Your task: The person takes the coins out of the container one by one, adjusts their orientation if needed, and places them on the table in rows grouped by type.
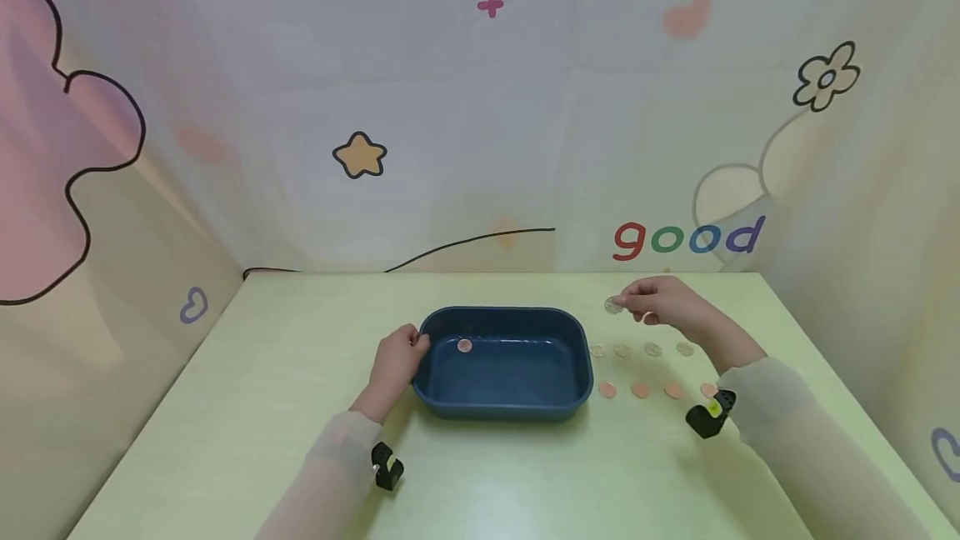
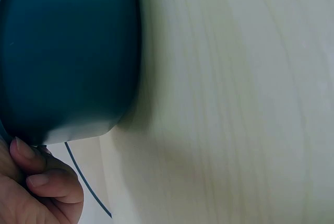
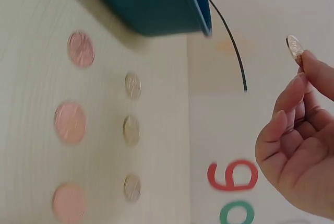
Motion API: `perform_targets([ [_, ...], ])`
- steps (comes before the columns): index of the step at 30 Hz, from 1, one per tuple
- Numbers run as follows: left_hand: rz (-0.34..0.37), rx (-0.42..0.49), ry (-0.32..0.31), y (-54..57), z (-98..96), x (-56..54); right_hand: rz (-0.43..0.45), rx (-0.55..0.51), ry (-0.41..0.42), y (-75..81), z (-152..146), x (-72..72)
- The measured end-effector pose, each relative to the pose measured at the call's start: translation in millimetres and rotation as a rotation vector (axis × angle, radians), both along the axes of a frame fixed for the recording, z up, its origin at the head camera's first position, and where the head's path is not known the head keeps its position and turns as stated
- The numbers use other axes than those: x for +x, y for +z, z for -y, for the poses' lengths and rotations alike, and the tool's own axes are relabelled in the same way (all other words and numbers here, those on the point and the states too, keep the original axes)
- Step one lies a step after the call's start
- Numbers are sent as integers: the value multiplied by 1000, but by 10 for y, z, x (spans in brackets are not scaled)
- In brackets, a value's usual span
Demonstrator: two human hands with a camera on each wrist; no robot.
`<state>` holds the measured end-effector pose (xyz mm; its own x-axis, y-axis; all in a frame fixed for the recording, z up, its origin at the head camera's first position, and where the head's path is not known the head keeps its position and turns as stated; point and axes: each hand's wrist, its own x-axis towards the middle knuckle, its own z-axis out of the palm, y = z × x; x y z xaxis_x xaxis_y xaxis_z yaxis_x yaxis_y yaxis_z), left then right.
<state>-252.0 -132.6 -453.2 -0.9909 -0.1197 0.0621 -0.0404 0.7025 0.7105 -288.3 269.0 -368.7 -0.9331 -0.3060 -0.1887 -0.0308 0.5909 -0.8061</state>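
Observation:
A dark blue rectangular tub [image 1: 502, 413] stands on the table, with one copper-coloured coin [image 1: 465, 346] inside toward its back left. My left hand [image 1: 393, 361] grips the tub's left rim; in the left wrist view the curled fingers [image 2: 60, 182] are at the edge of the tub wall [image 2: 73, 62]. Right of the tub, raised over the table, my right hand [image 1: 660, 304] pinches a pale silvery coin [image 3: 294, 46] between thumb and fingertips. Beneath it lie a row of silvery coins [image 1: 652, 349] and, nearer me, a row of copper-coloured coins [image 1: 640, 391].
The pale wooden table [image 1: 262, 457] meets a patterned cloth backdrop [image 1: 465, 107] behind and at both sides. The nearest silvery coin [image 1: 597, 350] lies close beside the tub's right wall. A black device is strapped on each wrist.

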Motion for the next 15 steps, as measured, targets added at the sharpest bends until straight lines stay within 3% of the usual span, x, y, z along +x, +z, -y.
perform_targets([
  [7, 24, 14, -2, 18, 37, -1, 29, 53, -124, -187, -449, 51],
  [15, 34, 11, 1, 21, 36, 8, 141, 80, -296, -501, -924, 128],
])
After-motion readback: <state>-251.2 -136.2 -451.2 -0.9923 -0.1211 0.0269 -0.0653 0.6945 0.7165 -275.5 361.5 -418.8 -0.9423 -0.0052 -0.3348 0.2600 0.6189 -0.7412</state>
